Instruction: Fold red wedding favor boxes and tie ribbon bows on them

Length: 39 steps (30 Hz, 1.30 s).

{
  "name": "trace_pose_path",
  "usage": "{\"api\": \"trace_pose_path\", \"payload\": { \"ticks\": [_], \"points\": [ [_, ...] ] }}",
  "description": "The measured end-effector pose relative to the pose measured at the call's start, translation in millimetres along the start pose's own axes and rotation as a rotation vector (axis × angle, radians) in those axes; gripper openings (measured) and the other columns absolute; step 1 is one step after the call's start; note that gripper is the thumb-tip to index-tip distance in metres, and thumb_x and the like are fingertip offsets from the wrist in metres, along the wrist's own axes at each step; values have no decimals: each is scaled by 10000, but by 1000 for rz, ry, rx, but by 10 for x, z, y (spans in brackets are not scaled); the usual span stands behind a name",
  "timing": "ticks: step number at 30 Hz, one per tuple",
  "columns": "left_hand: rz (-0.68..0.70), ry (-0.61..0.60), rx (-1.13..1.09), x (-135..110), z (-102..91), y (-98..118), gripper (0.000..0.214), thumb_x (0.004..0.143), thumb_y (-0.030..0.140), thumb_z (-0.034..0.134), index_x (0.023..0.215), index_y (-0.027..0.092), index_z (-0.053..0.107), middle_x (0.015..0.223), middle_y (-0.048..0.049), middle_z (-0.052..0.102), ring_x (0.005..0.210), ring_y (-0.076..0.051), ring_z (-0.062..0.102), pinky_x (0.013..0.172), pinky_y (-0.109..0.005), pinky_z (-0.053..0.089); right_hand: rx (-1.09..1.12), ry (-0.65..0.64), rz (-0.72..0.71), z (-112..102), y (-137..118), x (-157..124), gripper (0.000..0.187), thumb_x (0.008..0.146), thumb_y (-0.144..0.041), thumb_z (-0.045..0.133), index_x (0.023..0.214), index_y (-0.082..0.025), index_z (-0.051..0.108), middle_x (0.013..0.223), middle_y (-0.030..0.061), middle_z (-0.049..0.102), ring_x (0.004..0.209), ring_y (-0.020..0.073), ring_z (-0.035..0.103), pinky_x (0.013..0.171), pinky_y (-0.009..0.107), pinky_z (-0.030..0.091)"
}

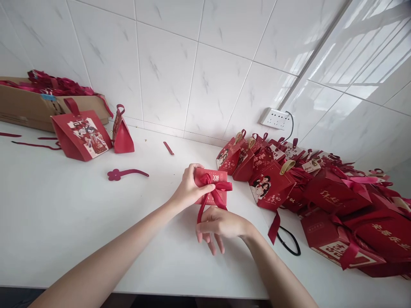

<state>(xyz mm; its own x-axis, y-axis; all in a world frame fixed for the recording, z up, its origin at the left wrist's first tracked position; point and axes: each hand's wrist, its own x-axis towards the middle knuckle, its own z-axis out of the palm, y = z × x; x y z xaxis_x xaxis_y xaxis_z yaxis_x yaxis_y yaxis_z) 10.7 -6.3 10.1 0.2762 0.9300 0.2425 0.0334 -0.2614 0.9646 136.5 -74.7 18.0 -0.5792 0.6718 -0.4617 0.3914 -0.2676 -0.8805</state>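
Observation:
Near the middle of the white table is a small red gift box (222, 176) with gold lettering. A dark red ribbon (224, 186) is tied in a bow across its top. My left hand (189, 186) grips the box from its left side, its thumb pressed on the bow's knot. Just below the box, my right hand (223, 224) pinches one hanging tail of the ribbon between thumb and index finger. Its other fingers hang loose under it. The underside of the box and part of the second tail are hidden.
Many red gift boxes (272, 186) crowd the right side, by a power strip (275, 118) and a black loop (295, 244). At left stand two handled boxes (75, 137), a cardboard carton (77, 107) of ribbons, and a flower-shaped strap (115, 174). A tiled wall rises behind.

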Motion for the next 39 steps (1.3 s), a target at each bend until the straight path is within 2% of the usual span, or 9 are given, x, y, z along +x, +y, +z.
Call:
{"api": "trace_pose_path", "payload": {
  "ticks": [12,15,18,20,23,25,26,30,39],
  "points": [
    [-65,-71,-12,-42,0,68,459,613,274,726,973,221,444,1035,-45,518,997,-225,545,826,-382,474,-80,-111,48,63,-54,-10,249,786,-207,462,679,-110,665,588,-11,586,323,49,513,285,132,372],
    [-92,-97,-17,-35,-1,60,463,647,299,711,1005,221,428,1071,-58,508,1003,-226,546,807,-375,481,-116,-111,86,75,-79,-81,239,791,-308,533,745,-122,677,592,-12,602,321,50,515,285,129,375],
    [-80,-101,-2,-30,-10,37,491,675,346,698,1054,218,414,1120,-73,491,1020,-225,542,832,-379,473,-93,-152,130,-37,-83,-284,340,703,-458,657,795,-131,668,591,-19,609,325,69,531,278,148,386],
    [-50,-101,10,-34,-16,20,513,682,379,696,1076,222,408,1172,-83,465,1060,-230,521,867,-384,459,-19,-55,14,-171,-72,-439,450,675,-576,641,742,-131,645,530,-22,585,322,87,529,266,164,363],
    [5,-65,33,-42,-16,-5,556,694,401,687,1122,243,369,1240,-82,418,1078,-217,507,878,-370,454,40,466,-246,-354,-47,-550,543,727,-680,510,572,-159,516,361,-55,435,274,73,434,274,173,319],
    [62,-23,46,-45,-13,-20,519,704,370,681,1093,240,363,1254,-77,410,1047,-198,526,869,-353,457,3,743,-269,-413,-36,-513,527,759,-655,502,553,-171,460,374,-58,408,309,68,428,299,177,338],
    [96,-8,54,-46,-11,-24,463,712,350,674,1047,232,377,1247,-73,419,1042,-193,531,873,-346,453,-30,808,-242,-423,-32,-471,511,761,-634,520,559,-169,460,411,-48,431,339,70,442,311,181,355],
    [211,1,105,-47,-21,-28,168,814,329,553,819,207,438,1190,-57,491,1094,-192,516,918,-327,417,-76,840,-215,-410,-24,-301,459,755,-578,567,597,-152,506,558,-10,512,442,76,477,352,193,416],
    [263,101,170,-33,-61,-64,158,884,310,425,764,206,433,1168,-63,544,1086,-177,521,887,-307,418,240,696,-521,-494,95,-229,294,755,-401,637,628,-174,498,644,-20,512,604,97,494,586,248,453]
  ]
}}
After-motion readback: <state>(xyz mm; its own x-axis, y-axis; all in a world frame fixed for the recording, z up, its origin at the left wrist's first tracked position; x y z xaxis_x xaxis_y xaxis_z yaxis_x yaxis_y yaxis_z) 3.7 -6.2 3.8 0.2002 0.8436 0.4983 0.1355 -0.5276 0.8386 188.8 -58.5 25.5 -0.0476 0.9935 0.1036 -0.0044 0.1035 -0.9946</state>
